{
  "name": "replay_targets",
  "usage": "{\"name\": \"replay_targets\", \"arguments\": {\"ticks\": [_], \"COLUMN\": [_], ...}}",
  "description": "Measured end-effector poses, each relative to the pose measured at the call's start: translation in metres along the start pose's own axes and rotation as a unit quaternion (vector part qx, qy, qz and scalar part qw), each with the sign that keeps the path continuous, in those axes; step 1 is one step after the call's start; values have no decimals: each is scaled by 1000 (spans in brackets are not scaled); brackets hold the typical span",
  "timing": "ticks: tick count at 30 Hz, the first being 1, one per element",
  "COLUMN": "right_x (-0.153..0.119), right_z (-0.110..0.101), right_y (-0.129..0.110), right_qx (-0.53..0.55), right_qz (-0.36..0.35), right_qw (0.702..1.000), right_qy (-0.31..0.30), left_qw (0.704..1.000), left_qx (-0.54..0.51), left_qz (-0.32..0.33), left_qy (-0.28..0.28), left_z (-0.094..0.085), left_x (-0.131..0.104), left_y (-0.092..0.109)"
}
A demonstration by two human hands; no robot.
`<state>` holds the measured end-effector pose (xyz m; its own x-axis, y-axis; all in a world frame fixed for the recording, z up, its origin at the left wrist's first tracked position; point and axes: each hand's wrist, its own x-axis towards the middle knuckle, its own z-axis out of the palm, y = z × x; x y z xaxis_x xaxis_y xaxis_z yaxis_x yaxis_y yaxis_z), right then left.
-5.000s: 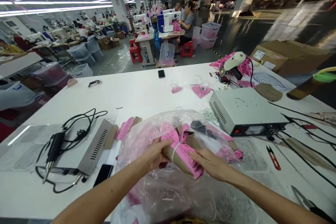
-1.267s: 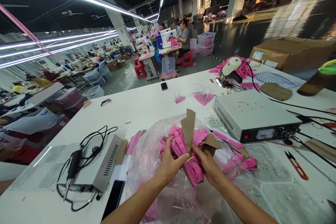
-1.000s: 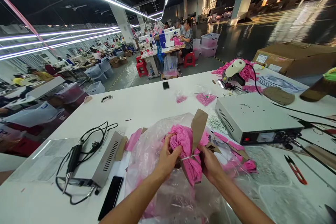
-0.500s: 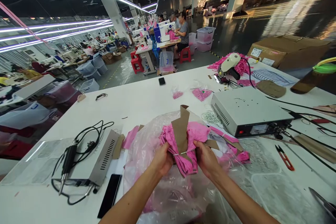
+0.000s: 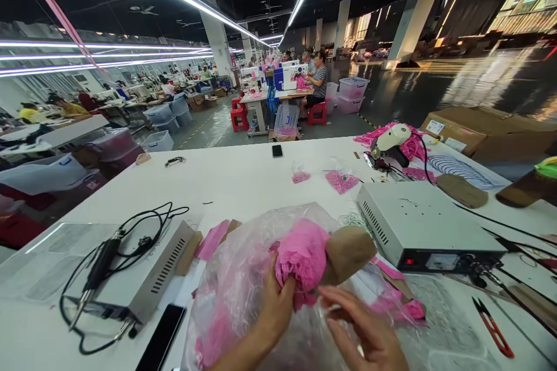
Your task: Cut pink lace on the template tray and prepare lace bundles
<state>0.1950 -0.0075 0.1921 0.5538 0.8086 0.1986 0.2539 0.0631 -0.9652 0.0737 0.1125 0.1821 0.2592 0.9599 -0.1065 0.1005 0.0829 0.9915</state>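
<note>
White worktable: spreads before you; hours below are read around the pink fabric bundle as dial centre.
Clear plastic bag: lies crumpled beneath your hands and the bundle, pink pieces showing through its film.
Metered control box: stands between 2 and 3 o'clock, its red switch and dial facing your side.
Vented grey box: sits at 9 o'clock, a cabled black handpiece lying over its far-left part.
Pink fabric bundle: held up over the bag in front of you, its gathered folds turned toward you.
Right hand: at 4 o'clock, blurred, thumb apart from the forefinger; fingertips beside the bundle's lower end, whether gripping anything cannot be told.
Left hand: grasps the bundle from 7 o'clock.
Brown card: projects from the bundle at 3 o'clock.
Near smartphone: 8 o'clock, screen dark.
Red-handled snips: 4 o'clock, well beyond your right hand.
Heart-shaped pink packet: 1 o'clock.
Pale looped bands: 2 o'clock, just beside the metered control box.
</note>
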Motion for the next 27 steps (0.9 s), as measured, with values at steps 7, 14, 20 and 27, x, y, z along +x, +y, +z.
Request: {"name": "replay_targets", "arguments": {"ticks": [7, 14, 20, 27], "right_x": [35, 39, 37, 34], "right_z": [14, 10, 1, -1], "right_y": [19, 46, 72, 74], "right_qx": [-50, 384, 504, 526], "right_qz": [46, 202, 284, 303], "right_qw": [997, 899, 815, 793], "right_qy": [46, 57, 31, 51], "left_qw": [986, 995, 941, 925], "left_qx": [68, -52, -270, -293], "left_qz": [111, 27, -201, -239], "left_qy": [-105, -79, -26, -38], "left_z": [4, 0, 5, 3], "left_x": [-17, -12, -7, -4], "left_y": [-11, -5, -7, -8]}}
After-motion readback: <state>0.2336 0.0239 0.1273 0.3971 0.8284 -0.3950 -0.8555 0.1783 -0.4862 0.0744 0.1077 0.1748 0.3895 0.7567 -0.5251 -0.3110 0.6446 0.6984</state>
